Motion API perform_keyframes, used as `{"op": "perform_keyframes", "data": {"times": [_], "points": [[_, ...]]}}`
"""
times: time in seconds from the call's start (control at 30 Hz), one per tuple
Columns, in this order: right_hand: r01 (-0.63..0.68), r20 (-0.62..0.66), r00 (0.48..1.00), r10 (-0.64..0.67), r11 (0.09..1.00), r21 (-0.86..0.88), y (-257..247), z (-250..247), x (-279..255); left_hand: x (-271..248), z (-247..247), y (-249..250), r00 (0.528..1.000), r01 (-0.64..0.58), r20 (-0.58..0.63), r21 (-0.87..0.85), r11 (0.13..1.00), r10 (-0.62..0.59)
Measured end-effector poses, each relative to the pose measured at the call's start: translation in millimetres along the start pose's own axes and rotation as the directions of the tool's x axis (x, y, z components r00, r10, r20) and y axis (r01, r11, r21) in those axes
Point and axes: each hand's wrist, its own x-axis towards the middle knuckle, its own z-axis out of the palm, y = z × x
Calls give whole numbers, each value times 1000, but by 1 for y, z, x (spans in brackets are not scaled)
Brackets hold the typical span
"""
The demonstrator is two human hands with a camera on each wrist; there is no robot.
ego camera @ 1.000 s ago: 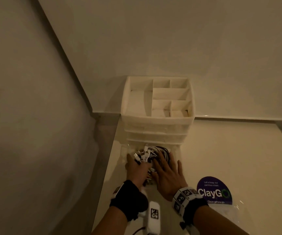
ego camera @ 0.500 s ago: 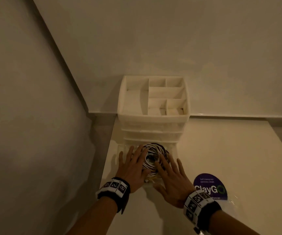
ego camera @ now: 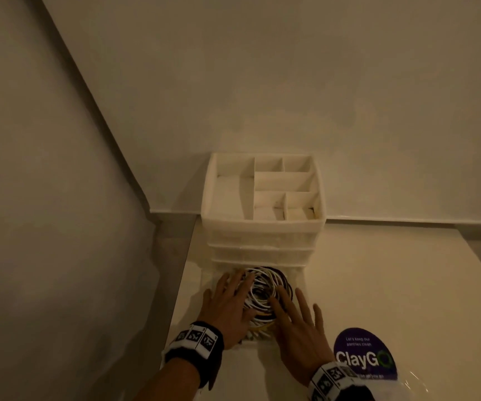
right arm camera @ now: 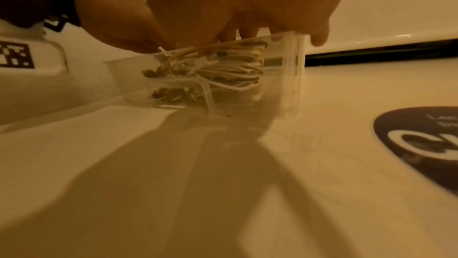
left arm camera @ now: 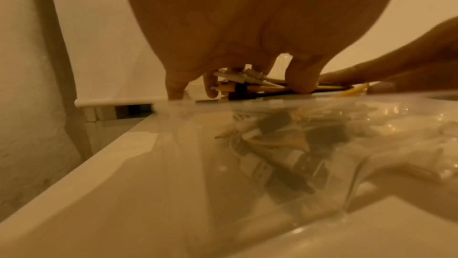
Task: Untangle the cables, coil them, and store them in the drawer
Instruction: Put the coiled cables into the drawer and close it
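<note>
A coil of white and black cables [ego camera: 265, 290] lies in the pulled-out clear bottom drawer [ego camera: 298, 277] of a white organizer [ego camera: 262, 231]. My left hand [ego camera: 230, 299] presses flat on the coil's left side, fingers spread. Flat on its right side lies my right hand [ego camera: 297, 316], its outer fingers over the drawer's rim. The left wrist view shows the fingers [left arm camera: 301, 80] on plugs and cables [left arm camera: 247, 82]. Through the clear drawer wall [right arm camera: 287, 78] in the right wrist view I see the cables [right arm camera: 223, 66] under my right hand [right arm camera: 247, 33].
The organizer's top tray [ego camera: 230, 195] has several open compartments. It stands against the back wall in a corner, with a side wall [ego camera: 45, 227] close on the left. A round purple ClayGo sticker [ego camera: 363, 357] lies on the white table [ego camera: 378, 285] at the right.
One second ago my left hand gripped a bunch of plugs over the drawer; now both hands lie flat on the coil. The hands have slid slightly further onto it since half a second ago.
</note>
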Motion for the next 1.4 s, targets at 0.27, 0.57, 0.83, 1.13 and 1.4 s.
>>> {"op": "perform_keyframes", "data": {"times": [0.27,0.57,0.83,1.13,1.4], "points": [[-86,-329,895,300,841,534,4,-4,16,2,5,-18,970,-78,-239,-109,991,50],[-188,-218,867,448,699,690,16,-16,49,18,8,-18,831,-115,-554,-269,956,-56],[-274,33,859,511,403,873,42,-10,85,46,-6,-39,947,-11,-141,-912,409,-290],[-266,62,797,601,256,929,50,5,96,57,4,-36,931,33,-86,-949,315,-356],[-240,-20,811,585,365,900,41,-18,96,56,-1,-43,944,103,2,-951,291,-329]]}}
